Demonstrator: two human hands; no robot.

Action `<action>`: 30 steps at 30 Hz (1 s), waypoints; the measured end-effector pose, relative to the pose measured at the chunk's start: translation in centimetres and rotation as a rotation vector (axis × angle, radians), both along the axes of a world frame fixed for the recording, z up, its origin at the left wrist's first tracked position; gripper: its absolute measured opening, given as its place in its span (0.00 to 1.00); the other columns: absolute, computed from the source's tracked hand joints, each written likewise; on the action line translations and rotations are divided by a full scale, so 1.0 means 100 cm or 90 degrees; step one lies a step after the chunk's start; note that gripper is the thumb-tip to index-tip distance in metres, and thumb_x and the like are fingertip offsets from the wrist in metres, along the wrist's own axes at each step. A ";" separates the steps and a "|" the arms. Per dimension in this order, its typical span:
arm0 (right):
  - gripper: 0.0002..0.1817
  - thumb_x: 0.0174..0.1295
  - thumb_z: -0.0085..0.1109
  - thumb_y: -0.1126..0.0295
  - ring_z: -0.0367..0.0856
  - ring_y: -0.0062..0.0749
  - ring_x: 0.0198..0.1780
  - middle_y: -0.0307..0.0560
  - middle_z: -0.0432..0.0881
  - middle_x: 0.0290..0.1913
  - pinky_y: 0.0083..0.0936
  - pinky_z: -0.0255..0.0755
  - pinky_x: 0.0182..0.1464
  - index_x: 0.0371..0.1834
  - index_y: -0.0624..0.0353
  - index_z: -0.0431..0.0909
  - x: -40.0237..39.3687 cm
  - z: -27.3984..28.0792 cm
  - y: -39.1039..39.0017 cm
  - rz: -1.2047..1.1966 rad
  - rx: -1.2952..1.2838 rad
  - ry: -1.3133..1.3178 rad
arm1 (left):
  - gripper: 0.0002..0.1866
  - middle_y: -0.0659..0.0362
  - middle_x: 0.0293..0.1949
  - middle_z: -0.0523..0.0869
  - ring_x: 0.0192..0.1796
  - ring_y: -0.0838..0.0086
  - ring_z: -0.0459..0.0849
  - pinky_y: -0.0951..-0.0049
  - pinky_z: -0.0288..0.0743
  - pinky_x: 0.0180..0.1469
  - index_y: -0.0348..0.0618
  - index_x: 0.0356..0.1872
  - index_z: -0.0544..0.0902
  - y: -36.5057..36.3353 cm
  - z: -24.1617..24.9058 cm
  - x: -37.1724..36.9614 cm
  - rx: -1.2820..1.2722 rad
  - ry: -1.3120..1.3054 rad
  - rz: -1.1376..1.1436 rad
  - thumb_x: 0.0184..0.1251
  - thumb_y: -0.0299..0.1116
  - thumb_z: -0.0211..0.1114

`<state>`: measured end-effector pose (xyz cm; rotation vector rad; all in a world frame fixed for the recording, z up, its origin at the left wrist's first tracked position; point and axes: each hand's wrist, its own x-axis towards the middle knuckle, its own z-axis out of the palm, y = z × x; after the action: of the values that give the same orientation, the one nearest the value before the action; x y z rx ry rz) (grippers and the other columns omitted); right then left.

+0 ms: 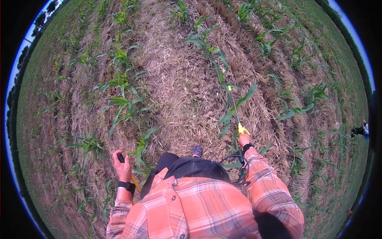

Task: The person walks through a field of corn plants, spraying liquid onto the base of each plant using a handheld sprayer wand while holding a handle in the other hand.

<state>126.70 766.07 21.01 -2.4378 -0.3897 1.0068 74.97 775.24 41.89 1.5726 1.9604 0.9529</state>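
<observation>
My right hand (244, 140) is wrapped round the yellow handle of a sprayer wand (236, 110). Its thin metal lance points forward and ends in a yellow nozzle among the leaves of a young corn plant (227, 116). From the handle a dark hose (235, 156) loops back beside my waist. On the left, my left hand (123, 169) is closed on the black grip of a lever (121, 157). A yellow bar (136, 183) shows below that hand, partly hidden by my sleeve. No spray can be made out at the nozzle.
Rows of young corn (121, 101) run ahead on both sides, with straw-covered soil (171, 79) between them. My shoe (197, 150) is on the straw. Far right, another person (365, 129) is in the field. Trees line the horizon.
</observation>
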 end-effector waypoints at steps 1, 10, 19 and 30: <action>0.18 0.52 0.45 0.59 0.76 0.41 0.21 0.55 0.76 0.22 0.33 0.69 0.24 0.25 0.66 0.74 0.031 -0.076 -0.008 0.071 -0.027 -0.103 | 0.12 0.64 0.17 0.65 0.19 0.79 0.62 0.77 0.59 0.22 0.44 0.35 0.68 0.003 0.001 0.000 -0.001 0.025 -0.004 0.48 0.23 0.56; 0.17 0.53 0.45 0.59 0.71 0.29 0.13 0.44 0.72 0.13 0.26 0.62 0.14 0.20 0.63 0.72 -0.053 -0.032 0.061 0.220 -0.033 -0.090 | 0.12 0.61 0.20 0.69 0.21 0.77 0.68 0.76 0.63 0.25 0.44 0.35 0.67 0.034 -0.010 -0.018 -0.107 -0.017 0.048 0.48 0.24 0.56; 0.20 0.52 0.42 0.55 0.76 0.41 0.28 0.54 0.76 0.26 0.34 0.67 0.33 0.27 0.62 0.75 -0.195 0.052 0.162 0.662 0.017 -0.055 | 0.12 0.65 0.17 0.66 0.19 0.82 0.64 0.80 0.60 0.21 0.45 0.35 0.67 0.096 -0.017 -0.063 -0.082 -0.127 0.101 0.48 0.23 0.56; 0.16 0.53 0.45 0.57 0.72 0.27 0.20 0.42 0.74 0.19 0.24 0.65 0.23 0.26 0.59 0.73 -0.201 0.072 0.243 0.626 -0.101 0.107 | 0.12 0.66 0.18 0.65 0.19 0.83 0.63 0.80 0.59 0.21 0.45 0.35 0.67 0.188 -0.018 -0.075 -0.079 -0.138 0.046 0.48 0.22 0.54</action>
<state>106.63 790.36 28.20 -2.2285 -1.5822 1.6401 67.52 794.09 40.08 1.2823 1.8949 0.9667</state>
